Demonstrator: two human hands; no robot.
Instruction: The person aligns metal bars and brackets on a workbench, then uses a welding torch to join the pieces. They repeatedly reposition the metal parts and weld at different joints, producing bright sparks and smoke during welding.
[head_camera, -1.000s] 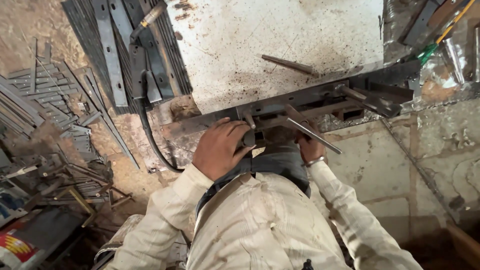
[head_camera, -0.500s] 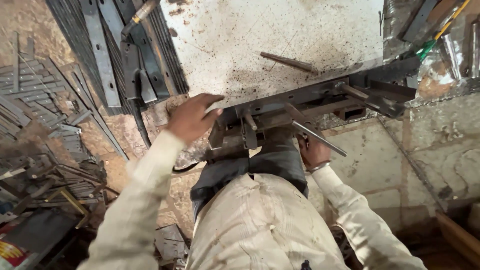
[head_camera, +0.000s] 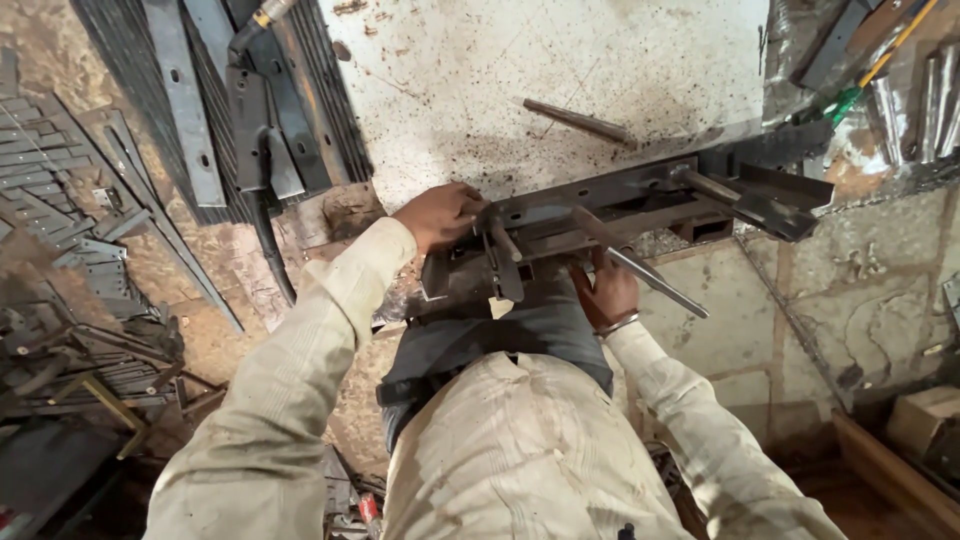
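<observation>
A long dark steel frame (head_camera: 610, 200) is laid along the front edge of a pitted white bench top (head_camera: 560, 60), across the middle of the frame and just above the person's lap. The left hand (head_camera: 440, 215) is closed over the left end of this frame, its fingers curled around the upright pieces fitted there. The right hand (head_camera: 605, 295) is placed under the frame right of centre, with its fingers pressed up against the underside. Whether anything is gripped by it cannot be told, since the fingertips are hidden by the metal. A slanting steel rod (head_camera: 640, 265) is seen just above that hand, running down to the right from the frame.

The step in hand is judged to be the steadying and setting of the frame at the bench edge: one end is held from above and the middle is supported from below. Any further handling is judged to call for a firm two-handed hold, as the frame looks heavy and partly overhangs the edge.

A loose bar (head_camera: 580, 120) is left on the bench top in the upper middle. Flat drilled strips (head_camera: 180, 100) are stacked at the upper left, and a black hose (head_camera: 265, 230) is draped beside them.
</observation>
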